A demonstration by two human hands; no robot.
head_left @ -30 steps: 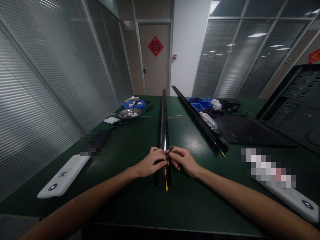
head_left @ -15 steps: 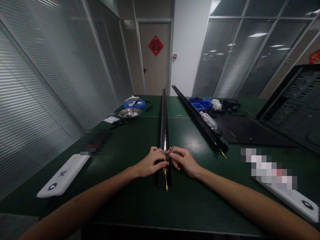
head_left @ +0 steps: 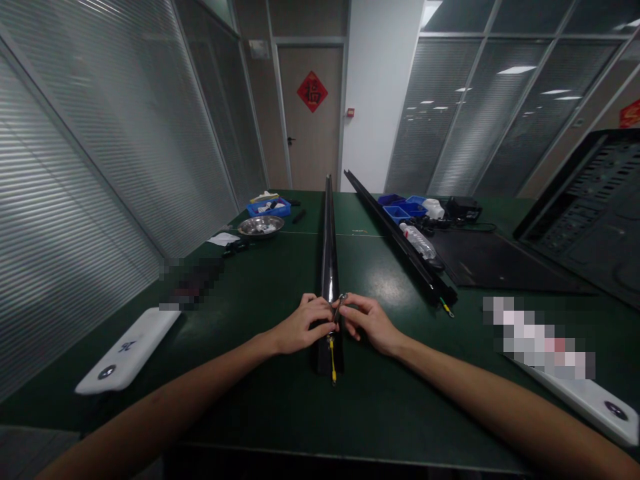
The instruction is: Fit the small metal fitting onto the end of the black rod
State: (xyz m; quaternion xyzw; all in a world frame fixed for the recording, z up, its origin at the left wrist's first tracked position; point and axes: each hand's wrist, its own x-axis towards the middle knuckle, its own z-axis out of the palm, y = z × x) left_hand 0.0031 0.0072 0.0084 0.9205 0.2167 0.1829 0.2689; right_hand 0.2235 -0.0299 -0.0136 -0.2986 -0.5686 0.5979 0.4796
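Observation:
A long black rail lies lengthwise on the green table, pointing away from me. My left hand is closed over its near end, the fingers across the top and the thumb low beside the tool. My right hand pinches a small metal wrench from the right side, tilted above the rail. The wrench's lower end is partly covered by my fingers, so its contact with the rail is hidden. A yellow wire with a ring terminal hangs out of the rail's near end, just below my hands.
A second black rail lies at the right, with a green-yellow wire. Behind it are blue bins and a plastic bottle. At left stand a metal bowl and a blue tray. White devices flank my arms.
Almost nothing differs. Both hands keep their places at the rail and wrench; the view has shifted very slightly.

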